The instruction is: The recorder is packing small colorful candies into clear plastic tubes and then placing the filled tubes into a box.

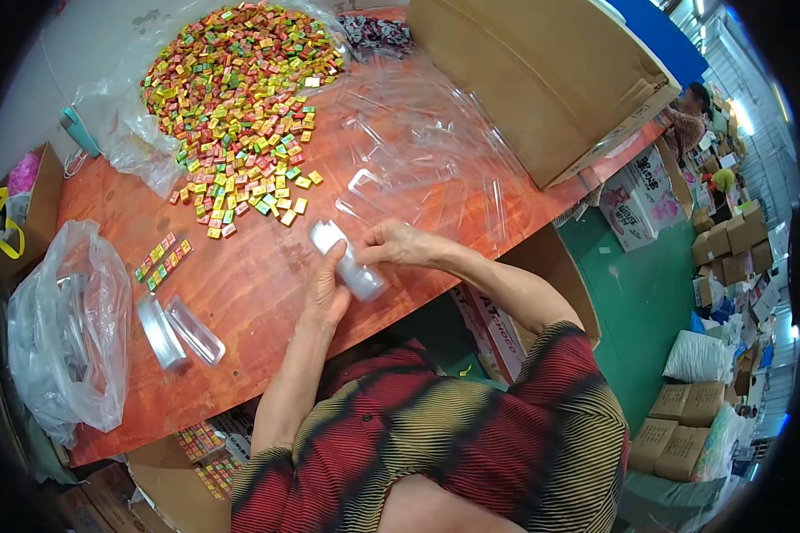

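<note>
Above the table's near edge, my left hand is closed around a stack of nested clear plastic trays, its thumb along the upper side. The fingers of my right hand are bent and pinched at the stack's right side; exactly what they grip is partly hidden. Left of my hands lie another tray stack and a single clear tray. Beyond these are short rows of small wrapped candies. A large heap of the same candies, yellow, red and green, covers the far part of the table.
Loose clear plastic pieces are strewn over the red table. A big cardboard box stands at the far right. A plastic bag with trays inside sits at the left edge. Below are open cartons; a person is in the background.
</note>
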Motion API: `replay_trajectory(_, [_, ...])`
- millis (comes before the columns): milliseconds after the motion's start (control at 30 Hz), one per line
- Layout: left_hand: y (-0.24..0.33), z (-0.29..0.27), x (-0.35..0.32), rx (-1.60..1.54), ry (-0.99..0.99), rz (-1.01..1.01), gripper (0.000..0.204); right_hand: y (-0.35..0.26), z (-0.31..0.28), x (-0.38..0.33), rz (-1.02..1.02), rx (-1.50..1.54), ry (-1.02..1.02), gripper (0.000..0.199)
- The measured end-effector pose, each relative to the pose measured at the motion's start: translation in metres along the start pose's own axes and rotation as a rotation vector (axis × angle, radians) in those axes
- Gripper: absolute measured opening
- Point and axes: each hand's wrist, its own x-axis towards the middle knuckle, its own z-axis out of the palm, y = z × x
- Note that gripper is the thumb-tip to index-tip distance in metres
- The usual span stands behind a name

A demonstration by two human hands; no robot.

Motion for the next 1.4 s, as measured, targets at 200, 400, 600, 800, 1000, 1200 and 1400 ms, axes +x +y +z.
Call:
replay_trajectory(200, [-0.004, -0.002, 0.006, -0.011, -0.005, -0.088, 0.04, 0.005, -0.048, -0.027, -0.02, -1.187, 0.719, 0.018])
replay_trajectory(400, [-0.009, 0.003, 0.004, 0.066, -0.096, -0.019, 0.034, -0.008, 0.007, -0.027, -0.07, -0.461, 0.323, 0.02])
replay_trajectory(600, [-0.005, 0.002, -0.001, 0.177, -0.11, -0.003, 0.032, 0.004, 0.003, -0.017, 0.04, 0.11, 0.078, 0.017])
replay_trajectory(800, [-0.014, 0.005, 0.008, 0.101, -0.077, -0.065, 0.033, 0.008, -0.016, -0.026, 0.058, -0.021, 0.115, 0.013])
replay_trajectory(1000, [-0.015, 0.004, 0.01, -0.096, -0.032, -0.145, 0.036, -0.006, -0.094, -0.037, 0.051, -1.147, 1.133, 0.018])
replay_trajectory(1200, [-0.02, -0.002, 0.013, 0.063, -0.117, -0.04, 0.035, 0.002, -0.007, -0.03, -0.118, -0.548, 0.435, 0.024])
replay_trajectory(1400, [-0.01, -0.014, 0.009, 0.132, -0.115, -0.017, 0.039, -0.008, 0.01, -0.017, 0.062, -0.151, 0.159, 0.021])
